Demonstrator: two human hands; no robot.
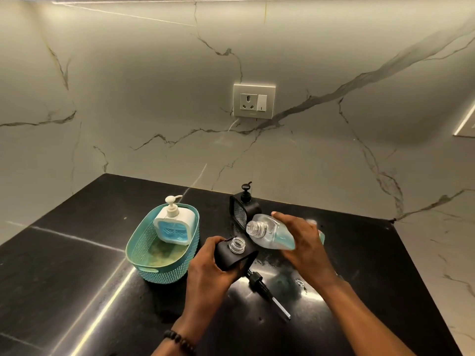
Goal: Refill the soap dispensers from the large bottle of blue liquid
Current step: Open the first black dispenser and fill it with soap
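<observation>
My right hand (302, 242) grips a clear bottle of blue liquid (270, 233), tipped on its side with its open neck pointing left. Just below that neck, my left hand (208, 263) holds a black soap dispenser (235, 254) with its threaded clear mouth uncovered and tilted toward the bottle. The dispenser's black pump with its tube (267, 291) lies on the black counter (90, 253) in front of it. A second black dispenser (244, 204), pump on, stands behind near the wall. A white and blue dispenser (174, 224) stands in a teal basket (144, 255).
The counter is dark and glossy, with wet marks around the lying pump. A small metal item (301, 283) lies by my right wrist. The marble wall behind carries a socket with a switch (254, 101). The counter ends at a pale marble surface on the right.
</observation>
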